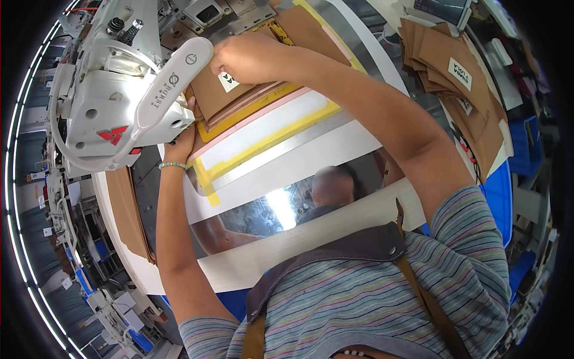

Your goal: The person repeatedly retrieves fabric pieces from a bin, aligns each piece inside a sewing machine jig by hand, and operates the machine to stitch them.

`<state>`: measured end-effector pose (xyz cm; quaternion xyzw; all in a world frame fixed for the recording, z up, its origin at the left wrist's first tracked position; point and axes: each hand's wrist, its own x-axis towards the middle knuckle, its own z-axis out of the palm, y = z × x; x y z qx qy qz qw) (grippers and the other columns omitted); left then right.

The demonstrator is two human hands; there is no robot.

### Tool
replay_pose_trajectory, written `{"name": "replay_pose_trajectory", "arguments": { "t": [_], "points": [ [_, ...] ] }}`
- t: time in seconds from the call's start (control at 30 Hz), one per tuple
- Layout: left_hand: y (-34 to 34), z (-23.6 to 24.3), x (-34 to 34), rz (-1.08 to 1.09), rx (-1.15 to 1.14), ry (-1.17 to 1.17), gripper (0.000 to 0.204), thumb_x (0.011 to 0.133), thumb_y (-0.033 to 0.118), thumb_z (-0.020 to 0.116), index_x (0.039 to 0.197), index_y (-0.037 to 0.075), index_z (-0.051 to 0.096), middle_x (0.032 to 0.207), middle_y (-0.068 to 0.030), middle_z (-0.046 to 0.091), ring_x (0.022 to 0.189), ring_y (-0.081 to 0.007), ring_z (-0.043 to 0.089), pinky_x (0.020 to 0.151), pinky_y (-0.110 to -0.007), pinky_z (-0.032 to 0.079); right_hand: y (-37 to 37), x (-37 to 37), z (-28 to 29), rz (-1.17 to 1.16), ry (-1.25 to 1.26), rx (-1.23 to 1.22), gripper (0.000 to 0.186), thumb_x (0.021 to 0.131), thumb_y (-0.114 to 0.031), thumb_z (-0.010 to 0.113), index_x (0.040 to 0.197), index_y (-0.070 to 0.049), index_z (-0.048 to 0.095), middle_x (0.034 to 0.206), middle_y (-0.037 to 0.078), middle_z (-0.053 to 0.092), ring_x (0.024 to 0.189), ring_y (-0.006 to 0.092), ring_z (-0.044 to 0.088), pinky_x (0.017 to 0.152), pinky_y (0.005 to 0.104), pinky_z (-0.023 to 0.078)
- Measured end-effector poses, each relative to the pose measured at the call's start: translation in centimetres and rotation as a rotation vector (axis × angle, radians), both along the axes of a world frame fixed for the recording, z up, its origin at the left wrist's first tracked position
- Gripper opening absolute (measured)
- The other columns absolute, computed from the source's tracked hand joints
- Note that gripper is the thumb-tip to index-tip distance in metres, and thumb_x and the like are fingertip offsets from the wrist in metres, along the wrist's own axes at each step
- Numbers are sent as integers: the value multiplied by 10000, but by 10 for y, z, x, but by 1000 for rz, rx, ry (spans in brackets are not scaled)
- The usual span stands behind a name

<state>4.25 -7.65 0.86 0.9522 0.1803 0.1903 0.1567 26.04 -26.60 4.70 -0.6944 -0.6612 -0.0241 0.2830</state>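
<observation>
My right hand (245, 60) rests on a brown card panel (209, 96), its fingers curled and pressed together at a white printed label (228, 81); whether they grip anything is hidden. The panel lies stacked on a yellow template (278, 93) framed with pink and yellow tape, under a white sewing machine (95, 105) at upper left. My left hand (182, 143) is at the template's left edge beside the machine head, which partly covers its fingers. Below lies a white board with a shiny metal strip (251, 221).
Several brown pieces with white labels (436, 69) are piled at the right, above a blue bin (499, 209). More brown pieces (125, 215) lie on the left side. A dark screen (436, 12) stands at top right, and other machines (119, 299) line the edges.
</observation>
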Motion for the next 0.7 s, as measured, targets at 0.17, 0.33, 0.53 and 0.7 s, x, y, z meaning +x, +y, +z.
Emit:
{"name": "replay_pose_trajectory", "arguments": {
  "t": [0.17, 0.33, 0.53, 0.7],
  "points": [
    [-2, 4, 6, -171, 36, -61, 407, 1115, 348, 591, 1479, 182, 665, 1503, -117, 645, 1398, -321, 581, 1191, -421, 423, -1, -2, 4, -20, 8, -186, 258, 820, -10, 676, 995, -150, 805, 1021, 84, 761, 1030, 322, 739, 880, 466, 584],
    [-5, 4, 7, -143, -83, -18, 417, 1126, 373, 559, 1424, 124, 709, 1480, -128, 569, 1441, -327, 484, 1257, -465, 334, 0, -8, -5, -22, -212, -106, 253, 839, 10, 680, 1016, -112, 814, 1077, 89, 754, 1077, 303, 725, 931, 465, 567],
    [1, -1, 6, -125, 212, 13, 465, 1134, 422, 519, 1550, 234, 607, 1562, -104, 600, 1446, -304, 547, 1250, -440, 360, 3, -15, -10, -59, -187, -82, 209, 828, -19, 710, 978, -114, 819, 1055, 98, 742, 1103, 299, 719, 956, 467, 562],
    [-4, 2, 9, -125, -29, -8, 474, 1117, 441, 552, 1472, 153, 674, 1568, -139, 513, 1496, -337, 435, 1289, -478, 294, 4, -21, -12, -102, -276, -127, 175, 821, -46, 731, 954, -120, 816, 1053, 88, 744, 1100, 281, 720, 950, 458, 556]
  ]
}}
